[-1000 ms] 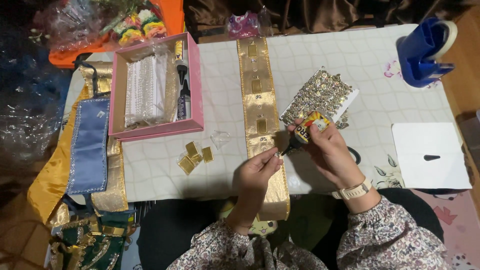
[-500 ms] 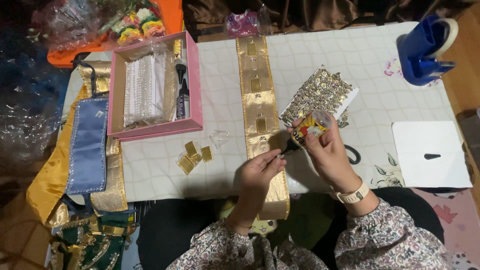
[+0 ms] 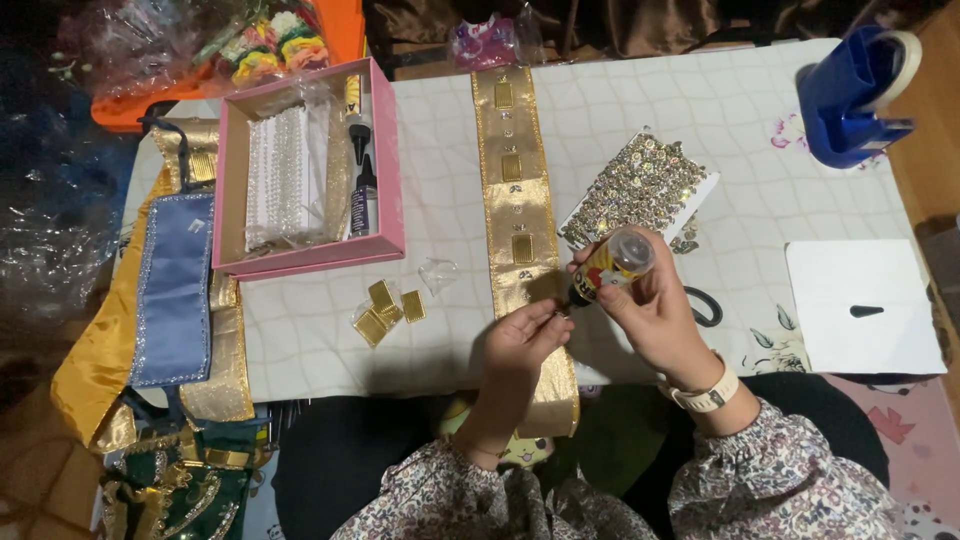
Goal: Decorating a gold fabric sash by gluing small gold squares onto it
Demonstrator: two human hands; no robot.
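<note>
My right hand (image 3: 655,310) grips a small yellow glue bottle (image 3: 610,265), tilted with its dark nozzle pointing down-left at my left hand's fingertips. My left hand (image 3: 522,340) pinches something small right at the nozzle; the piece itself is too small to make out. Both hands hover over the lower part of a long gold fabric strip (image 3: 515,210) with gold rectangular pieces spaced along it. A few loose gold rectangles (image 3: 385,310) lie on the table to the left of my left hand. A card of gold sequin trim (image 3: 640,185) lies just beyond the bottle.
A pink box (image 3: 385,150) with white bead strings and tubes stands at the left. Blue and gold fabric pieces (image 3: 170,290) hang off the left edge. A blue tape dispenser (image 3: 850,95) sits far right, a white card (image 3: 865,305) near right. Black scissor handles (image 3: 708,305) lie beside my wrist.
Hands stay over the gold strip; my right hand has tilted the glue bottle slightly and brought its nozzle closer to my left fingertips.
</note>
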